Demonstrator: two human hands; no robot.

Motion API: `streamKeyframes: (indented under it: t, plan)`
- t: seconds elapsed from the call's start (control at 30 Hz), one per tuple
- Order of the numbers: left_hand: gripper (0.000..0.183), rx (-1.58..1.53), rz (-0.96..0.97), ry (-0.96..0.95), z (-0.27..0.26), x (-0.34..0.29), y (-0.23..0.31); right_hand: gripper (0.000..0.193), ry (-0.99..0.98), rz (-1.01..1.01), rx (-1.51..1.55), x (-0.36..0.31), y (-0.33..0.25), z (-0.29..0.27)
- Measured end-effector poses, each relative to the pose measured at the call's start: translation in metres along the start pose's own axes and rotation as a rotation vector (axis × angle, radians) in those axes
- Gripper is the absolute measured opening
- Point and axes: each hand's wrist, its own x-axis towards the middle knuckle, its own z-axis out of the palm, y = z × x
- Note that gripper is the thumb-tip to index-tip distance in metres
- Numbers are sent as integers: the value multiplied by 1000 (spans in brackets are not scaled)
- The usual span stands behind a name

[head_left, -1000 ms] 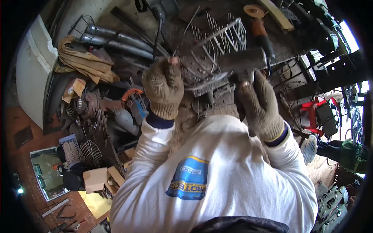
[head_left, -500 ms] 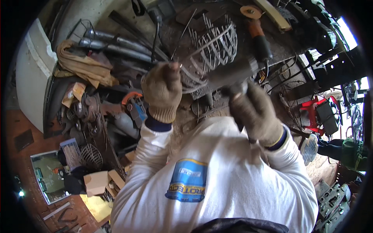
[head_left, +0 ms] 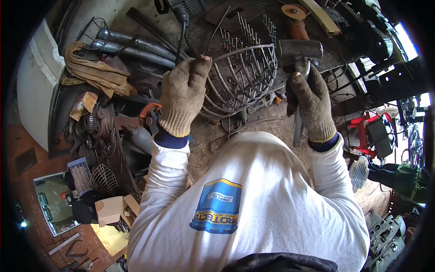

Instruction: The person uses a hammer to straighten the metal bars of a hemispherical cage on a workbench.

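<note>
My right hand (head_left: 312, 97), in a knitted glove, is closed around the handle of a hammer (head_left: 300, 49). Its thick cylindrical grey head sits just beyond my fingers, and the handle runs down past the palm. At the left, my gloved left hand (head_left: 183, 93) is closed at the left edge of a curved cage of bent metal rods (head_left: 240, 75). The thumb and finger tips show through the worn glove; the exact grip point is hidden. The cage rests tilted at the near edge of a dark workbench (head_left: 267, 9), left of the hammer head.
An orange angle grinder (head_left: 297, 29) lies behind the hammer head, beside a yellowish bar (head_left: 321, 17). Upright metal pins (head_left: 247, 29) stand behind the cage. Metal pipes (head_left: 136, 50) and a tan cloth (head_left: 93, 68) lie at the left. A red stool (head_left: 362, 131) stands at the right.
The hammer has moved away from the cage, up and to the right, with my right hand. My left hand has shifted slightly left and up, and the cage has tilted or turned.
</note>
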Motion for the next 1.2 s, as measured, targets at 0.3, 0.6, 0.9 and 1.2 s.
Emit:
streamKeyframes:
  t: [0.3, 0.6, 0.9, 1.2]
  plan:
    - [41, -43, 20, -40, 4, 11, 1, 24, 3, 84, -4, 5, 19, -4]
    - [35, -51, 83, -83, 5, 14, 4, 25, 25, 0, 51, 12, 21, -6]
    - [35, 45, 112, -89, 7, 8, 11, 34, -67, 15, 192, -13, 1, 8]
    - [29, 161, 132, -18, 11, -1, 15, 28, -188, 130, -54, -20, -5, 15]
